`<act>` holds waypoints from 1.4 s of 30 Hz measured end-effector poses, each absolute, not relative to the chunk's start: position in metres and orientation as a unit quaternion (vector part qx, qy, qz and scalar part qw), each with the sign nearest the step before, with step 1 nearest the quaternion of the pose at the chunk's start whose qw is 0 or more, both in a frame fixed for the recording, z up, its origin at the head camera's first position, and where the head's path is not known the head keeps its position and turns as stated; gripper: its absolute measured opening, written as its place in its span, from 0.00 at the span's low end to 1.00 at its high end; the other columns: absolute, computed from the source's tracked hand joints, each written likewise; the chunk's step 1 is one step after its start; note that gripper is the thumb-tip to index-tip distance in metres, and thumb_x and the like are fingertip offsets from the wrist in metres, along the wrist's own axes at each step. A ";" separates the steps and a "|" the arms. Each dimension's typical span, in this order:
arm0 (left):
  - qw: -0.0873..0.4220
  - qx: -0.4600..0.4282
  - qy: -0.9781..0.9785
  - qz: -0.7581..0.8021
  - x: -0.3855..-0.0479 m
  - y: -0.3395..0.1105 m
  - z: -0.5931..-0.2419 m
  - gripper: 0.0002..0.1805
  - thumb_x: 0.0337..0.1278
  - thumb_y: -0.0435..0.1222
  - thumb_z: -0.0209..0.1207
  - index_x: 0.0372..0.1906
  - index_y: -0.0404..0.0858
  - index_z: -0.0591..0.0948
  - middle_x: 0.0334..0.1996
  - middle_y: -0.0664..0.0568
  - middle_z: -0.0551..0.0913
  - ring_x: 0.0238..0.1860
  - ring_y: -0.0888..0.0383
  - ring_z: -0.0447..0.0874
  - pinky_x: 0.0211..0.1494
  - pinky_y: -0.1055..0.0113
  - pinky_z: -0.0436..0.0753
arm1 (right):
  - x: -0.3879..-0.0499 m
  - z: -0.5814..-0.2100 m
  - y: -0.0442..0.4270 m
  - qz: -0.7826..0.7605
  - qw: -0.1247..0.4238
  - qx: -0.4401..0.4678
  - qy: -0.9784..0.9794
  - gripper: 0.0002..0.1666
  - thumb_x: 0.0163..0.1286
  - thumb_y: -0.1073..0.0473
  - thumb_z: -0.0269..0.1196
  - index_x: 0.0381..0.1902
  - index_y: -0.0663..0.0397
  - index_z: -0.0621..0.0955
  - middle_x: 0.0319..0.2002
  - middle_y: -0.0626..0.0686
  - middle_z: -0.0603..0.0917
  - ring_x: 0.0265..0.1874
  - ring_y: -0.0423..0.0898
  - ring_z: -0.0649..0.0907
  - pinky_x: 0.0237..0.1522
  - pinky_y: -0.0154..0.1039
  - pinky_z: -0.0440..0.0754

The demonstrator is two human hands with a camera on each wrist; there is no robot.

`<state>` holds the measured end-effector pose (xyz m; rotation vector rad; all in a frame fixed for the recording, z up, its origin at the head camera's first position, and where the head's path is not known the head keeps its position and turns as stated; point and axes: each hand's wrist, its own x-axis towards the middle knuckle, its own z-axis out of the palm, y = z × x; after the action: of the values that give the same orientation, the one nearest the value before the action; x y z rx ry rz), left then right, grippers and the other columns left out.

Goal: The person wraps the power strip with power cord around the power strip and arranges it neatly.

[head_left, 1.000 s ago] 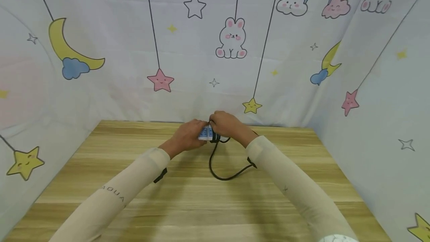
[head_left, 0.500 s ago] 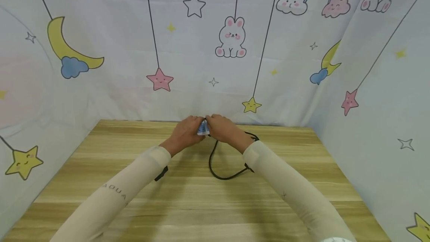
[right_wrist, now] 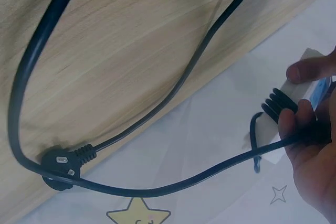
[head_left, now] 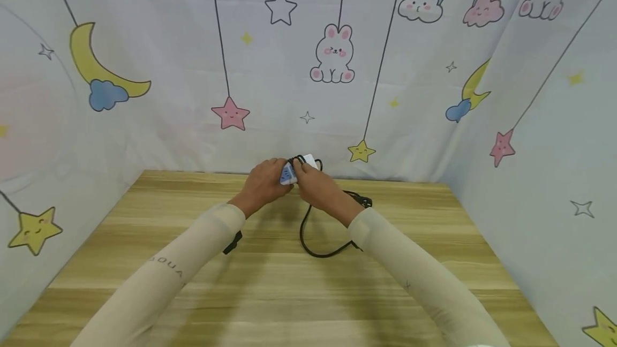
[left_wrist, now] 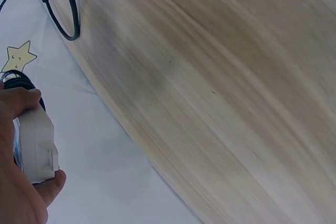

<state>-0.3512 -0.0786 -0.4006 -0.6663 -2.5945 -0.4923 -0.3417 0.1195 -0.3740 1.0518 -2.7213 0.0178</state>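
Note:
A white and blue power strip (head_left: pixel 288 174) is held between both hands near the table's back edge, with black cord wound around its middle. The left hand (head_left: pixel 264 185) grips one end; in the left wrist view its thumb and fingers (left_wrist: pixel 51 186) clasp the white casing (left_wrist: pixel 38 145). At the wound cord (right_wrist: pixel 279 105) the right hand (head_left: pixel 322 190) curls its fingers round the strip and cord. A loose length of black cord (right_wrist: pixel 157 188) runs from the right hand past a black plug (right_wrist: pixel 60 167), which lies at the table's edge.
The wood-grain table (head_left: pixel 289 293) spans the space below the hands. Behind it hangs a white curtain (head_left: pixel 270 143) printed with stars, rabbits and moons, which continues along both sides. A cord loop (head_left: pixel 324 256) lies on the table below the right forearm.
Both hands have lifted and tilted the power strip, so its white far end now shows above the right hand. The right hand has shifted slightly left and lower than a second ago.

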 end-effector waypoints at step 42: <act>0.205 -0.240 -0.913 -0.258 -0.351 -0.087 -0.387 0.37 0.63 0.40 0.80 0.72 0.28 0.79 0.56 0.34 0.90 0.50 0.40 0.90 0.54 0.45 0.90 | -0.339 -0.419 0.162 0.052 -0.004 0.325 -0.944 0.28 0.87 0.68 0.56 0.81 0.64 0.77 0.64 0.66 0.89 0.61 0.61 0.92 0.60 0.54 0.92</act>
<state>-0.3507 -0.0866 -0.3867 -0.6684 -2.5466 -0.7190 -0.3391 0.1620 -0.4193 1.0247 -2.9740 0.1637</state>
